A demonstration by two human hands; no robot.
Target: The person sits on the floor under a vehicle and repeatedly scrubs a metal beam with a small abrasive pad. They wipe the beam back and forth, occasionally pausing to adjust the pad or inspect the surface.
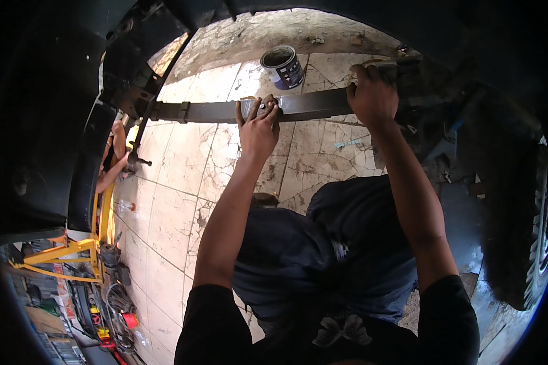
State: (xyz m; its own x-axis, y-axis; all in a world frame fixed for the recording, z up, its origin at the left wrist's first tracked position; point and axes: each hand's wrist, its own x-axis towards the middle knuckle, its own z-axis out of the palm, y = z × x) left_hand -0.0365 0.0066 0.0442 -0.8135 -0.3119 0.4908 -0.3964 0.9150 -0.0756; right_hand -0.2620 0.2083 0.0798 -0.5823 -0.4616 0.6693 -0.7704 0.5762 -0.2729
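Head view: you have a long, flat, dark metal bar [313, 104] in front of you, on your side of the open blue-and-white can [289, 78], which stands on the cracked tile floor [170, 149]. The bar's long axis runs crosswise, from left of the can to right of it, climbing slightly toward the right in this view. Its left end points to a dark bracket [141, 100], left of the can, and a band [184, 112] wraps the bar close to that end. Its right end points into shadow, right of the can, where you cannot make out how it finishes.

Your hands are apart from each other. Your left hand [259, 132] lies on the bar, just your side of the can, its fingers partly spread beside a small bolt-like piece [263, 106]; whether it grips anything, you cannot tell. Your right hand [374, 97] is right of the can, fingers bent over the bar's far edge; its underside is hidden, so a firm clamp cannot be confirmed. Well left of the can, you see another person's arm [111, 177] beside a yellow frame [94, 246].
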